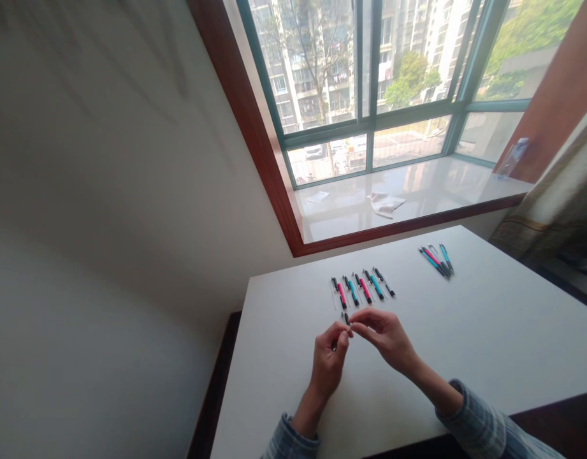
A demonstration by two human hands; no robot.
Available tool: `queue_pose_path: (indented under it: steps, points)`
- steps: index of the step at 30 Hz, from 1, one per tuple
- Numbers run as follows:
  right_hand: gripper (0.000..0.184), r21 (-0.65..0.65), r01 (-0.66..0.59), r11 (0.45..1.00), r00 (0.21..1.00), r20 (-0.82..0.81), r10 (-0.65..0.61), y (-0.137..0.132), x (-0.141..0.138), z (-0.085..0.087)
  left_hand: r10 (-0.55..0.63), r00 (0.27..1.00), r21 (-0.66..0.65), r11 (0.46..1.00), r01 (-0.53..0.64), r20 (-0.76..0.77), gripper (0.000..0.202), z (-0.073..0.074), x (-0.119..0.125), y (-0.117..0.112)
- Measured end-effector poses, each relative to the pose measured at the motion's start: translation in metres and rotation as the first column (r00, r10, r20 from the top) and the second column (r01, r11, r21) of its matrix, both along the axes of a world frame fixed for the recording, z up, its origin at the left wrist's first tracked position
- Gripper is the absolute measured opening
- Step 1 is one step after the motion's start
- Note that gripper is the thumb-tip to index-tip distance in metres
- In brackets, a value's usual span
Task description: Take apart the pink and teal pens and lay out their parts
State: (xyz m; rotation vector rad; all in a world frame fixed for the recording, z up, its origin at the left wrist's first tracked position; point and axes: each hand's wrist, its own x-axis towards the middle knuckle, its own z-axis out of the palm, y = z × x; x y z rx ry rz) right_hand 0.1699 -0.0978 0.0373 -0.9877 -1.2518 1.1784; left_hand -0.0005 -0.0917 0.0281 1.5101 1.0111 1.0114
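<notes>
My left hand is closed in front of me, with a small dark end of what looks like a pen part showing between its fingers. The thumb and fingertips of my right hand pinch together against the left fingertips. Whatever is between them is too small and covered to make out. Just beyond the fingertips a short black pen piece lies on the table. Farther off, several taken-apart pens lie in a slanted row, among them a pink barrel, a blue barrel and a thin black-ended piece.
A loose group of pens in blue, pink and black lies at the back right of the white table. Behind the table, the window sill bears a white cloth and a clear bottle. A wall stands left.
</notes>
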Motion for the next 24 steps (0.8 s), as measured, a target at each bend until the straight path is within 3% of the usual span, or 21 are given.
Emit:
queue_pose_path:
  steps: [10,14,18,24]
  points:
    - [0.032,-0.034,0.284,0.958,0.956,-0.067,-0.285,0.008,0.023,0.008,0.072,0.997,-0.033,0.997,-0.073,-0.027,0.037,0.000,0.000,0.002]
    - [0.036,-0.057,0.249,0.967,0.964,-0.081,-0.253,0.012,0.024,-0.005,0.073,0.997,-0.086,0.994,-0.070,0.025,0.039,-0.003,-0.001,0.004]
    - [0.033,-0.050,0.181,0.982,0.984,0.009,-0.180,0.010,0.014,-0.019,0.055,0.999,-0.058,0.997,-0.055,-0.001,0.039,0.002,0.000,0.003]
    - [0.022,0.045,0.130,0.990,0.978,0.157,-0.136,0.008,0.005,-0.018,0.087,0.993,-0.061,0.994,-0.092,-0.078,0.034,0.008,0.001,0.002]
